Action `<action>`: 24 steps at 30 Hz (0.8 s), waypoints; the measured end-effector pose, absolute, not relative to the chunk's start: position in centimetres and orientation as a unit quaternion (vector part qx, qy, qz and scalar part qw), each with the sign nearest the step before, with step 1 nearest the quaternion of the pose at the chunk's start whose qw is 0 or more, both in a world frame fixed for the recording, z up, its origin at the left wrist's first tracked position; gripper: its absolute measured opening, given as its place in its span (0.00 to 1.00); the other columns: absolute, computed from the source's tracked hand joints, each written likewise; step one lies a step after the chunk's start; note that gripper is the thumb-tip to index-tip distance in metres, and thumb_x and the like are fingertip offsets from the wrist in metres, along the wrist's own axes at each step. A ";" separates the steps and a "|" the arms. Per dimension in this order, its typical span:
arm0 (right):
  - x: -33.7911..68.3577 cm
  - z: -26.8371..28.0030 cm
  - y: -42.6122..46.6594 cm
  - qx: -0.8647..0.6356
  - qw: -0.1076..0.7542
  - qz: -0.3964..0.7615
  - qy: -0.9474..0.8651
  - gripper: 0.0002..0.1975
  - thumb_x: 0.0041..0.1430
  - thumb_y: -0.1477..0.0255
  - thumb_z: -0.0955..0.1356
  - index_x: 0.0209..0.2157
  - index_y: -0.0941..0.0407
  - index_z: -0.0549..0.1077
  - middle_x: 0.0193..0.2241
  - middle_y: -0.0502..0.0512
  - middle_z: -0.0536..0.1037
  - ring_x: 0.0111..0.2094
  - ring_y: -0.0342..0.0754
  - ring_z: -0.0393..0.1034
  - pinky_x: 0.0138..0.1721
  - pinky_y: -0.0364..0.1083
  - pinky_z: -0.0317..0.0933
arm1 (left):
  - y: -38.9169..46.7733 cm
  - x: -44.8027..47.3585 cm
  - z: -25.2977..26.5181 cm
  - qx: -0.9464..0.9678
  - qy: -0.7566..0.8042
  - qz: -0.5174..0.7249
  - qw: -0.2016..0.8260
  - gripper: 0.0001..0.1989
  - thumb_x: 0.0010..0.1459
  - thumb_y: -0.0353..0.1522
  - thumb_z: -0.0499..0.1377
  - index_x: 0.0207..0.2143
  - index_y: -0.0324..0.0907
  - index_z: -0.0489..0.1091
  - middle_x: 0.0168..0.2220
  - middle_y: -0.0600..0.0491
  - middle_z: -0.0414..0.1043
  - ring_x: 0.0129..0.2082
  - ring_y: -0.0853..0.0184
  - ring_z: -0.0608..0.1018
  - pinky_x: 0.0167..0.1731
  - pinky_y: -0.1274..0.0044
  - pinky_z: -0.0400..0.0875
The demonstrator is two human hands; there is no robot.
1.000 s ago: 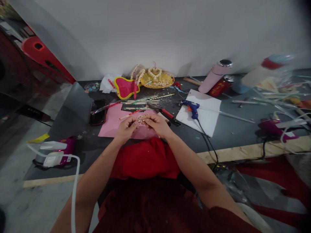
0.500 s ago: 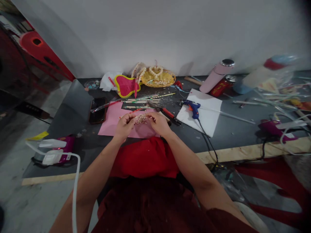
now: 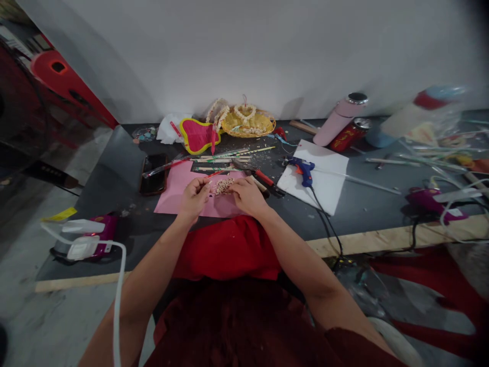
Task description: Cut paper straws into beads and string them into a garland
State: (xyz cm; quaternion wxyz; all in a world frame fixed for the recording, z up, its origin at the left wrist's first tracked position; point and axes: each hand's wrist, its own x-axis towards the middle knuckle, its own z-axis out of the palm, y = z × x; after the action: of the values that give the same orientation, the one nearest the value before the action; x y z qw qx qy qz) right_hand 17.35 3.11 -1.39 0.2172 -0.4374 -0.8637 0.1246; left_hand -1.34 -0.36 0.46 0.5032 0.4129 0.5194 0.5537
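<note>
A small, light-brown cluster of short bead-like pieces (image 3: 224,187) is between my two hands, over a pink sheet (image 3: 173,192). The thumb and fingers of my right hand (image 3: 250,196) are closed on its right edge. My left hand (image 3: 194,198) is at the left side of the cluster, with thumb and fingertips pinched together. Whatever sits in that pinch is too small to make out. Just behind the hands lie red-handled pliers (image 3: 263,177) and several thin printed sticks (image 3: 225,159).
To the right, a blue glue gun (image 3: 305,171) rests on a white board (image 3: 332,176). Behind are a yellow basket (image 3: 248,131) and a pink-yellow fan-shaped item (image 3: 196,135). A phone (image 3: 153,176) lies left. A pink flask (image 3: 340,120) and red can (image 3: 349,135) stand back right.
My left fingertips have drawn slightly back from the cluster. My right fingers have curled further over its right side, and the cluster has shifted a little to the right.
</note>
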 end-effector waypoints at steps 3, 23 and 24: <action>17.4 -1.1 3.0 -0.467 0.209 0.103 -0.853 0.15 0.58 0.79 0.61 0.41 0.56 0.77 0.42 0.60 0.74 0.46 0.54 0.60 0.50 0.52 0.55 | -0.3 -1.4 0.4 0.412 0.521 0.555 0.501 0.09 0.51 0.33 0.61 0.35 0.39 0.67 0.24 0.56 0.66 0.19 0.77 0.62 0.17 0.84 0.54; 17.1 -1.2 3.5 -0.491 0.206 0.084 -0.842 0.12 0.62 0.74 0.62 0.40 0.56 0.76 0.42 0.60 0.74 0.46 0.55 0.59 0.49 0.53 0.55 | -0.4 -1.1 0.1 0.418 0.525 0.545 0.503 0.09 0.52 0.33 0.60 0.35 0.39 0.67 0.25 0.56 0.66 0.21 0.77 0.65 0.18 0.84 0.57; 17.1 -1.3 3.6 -0.492 0.203 0.084 -0.843 0.13 0.62 0.75 0.61 0.41 0.56 0.76 0.42 0.60 0.74 0.46 0.55 0.59 0.49 0.53 0.55 | -0.4 -1.1 0.1 0.418 0.526 0.545 0.502 0.09 0.52 0.33 0.60 0.35 0.39 0.67 0.25 0.56 0.66 0.21 0.77 0.65 0.18 0.84 0.57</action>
State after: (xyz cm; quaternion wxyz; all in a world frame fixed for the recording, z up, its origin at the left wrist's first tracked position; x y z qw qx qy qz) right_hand 17.13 3.56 -1.28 0.2028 -0.4916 -0.8427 0.0840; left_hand -1.10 -0.41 0.14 0.5021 0.4179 0.5257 0.5450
